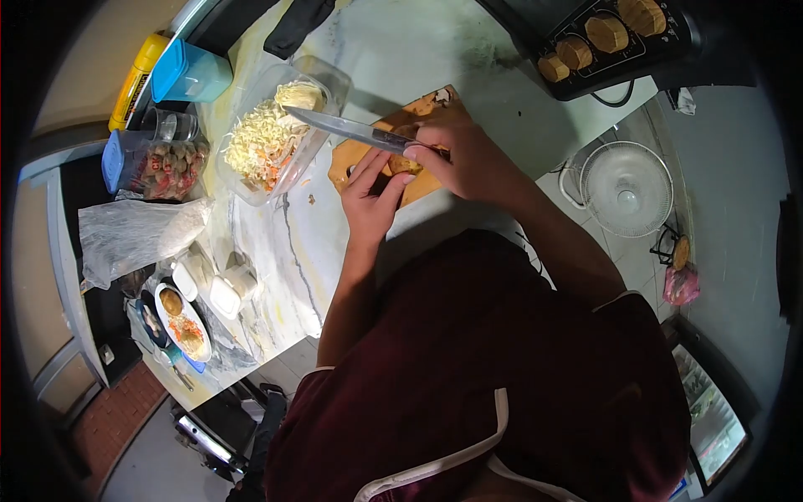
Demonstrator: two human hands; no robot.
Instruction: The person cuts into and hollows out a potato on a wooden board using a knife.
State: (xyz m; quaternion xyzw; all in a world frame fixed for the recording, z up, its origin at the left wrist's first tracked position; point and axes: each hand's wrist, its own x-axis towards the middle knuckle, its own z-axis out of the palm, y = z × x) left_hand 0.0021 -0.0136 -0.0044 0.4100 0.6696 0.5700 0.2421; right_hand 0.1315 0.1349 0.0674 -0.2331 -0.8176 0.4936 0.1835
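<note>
Head view: what are your fingers holding?

"Your right fist (458, 159) is closed around the handle of the knife (347, 130). Your left hand (372, 199) pinches a brown piece (407, 162) on the cutting board (343, 157), atop the surface (280, 243)."

"Is the edge touching the piece?"

"You can't tell; your right fingers partly hide it."

"How should you cut well?"

"Best to curl your left fingertips clear of the blade, press the piece flat, and use slow, even strokes, I'd judge."

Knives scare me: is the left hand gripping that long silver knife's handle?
No, the right hand grips the silver knife by its handle.
</note>
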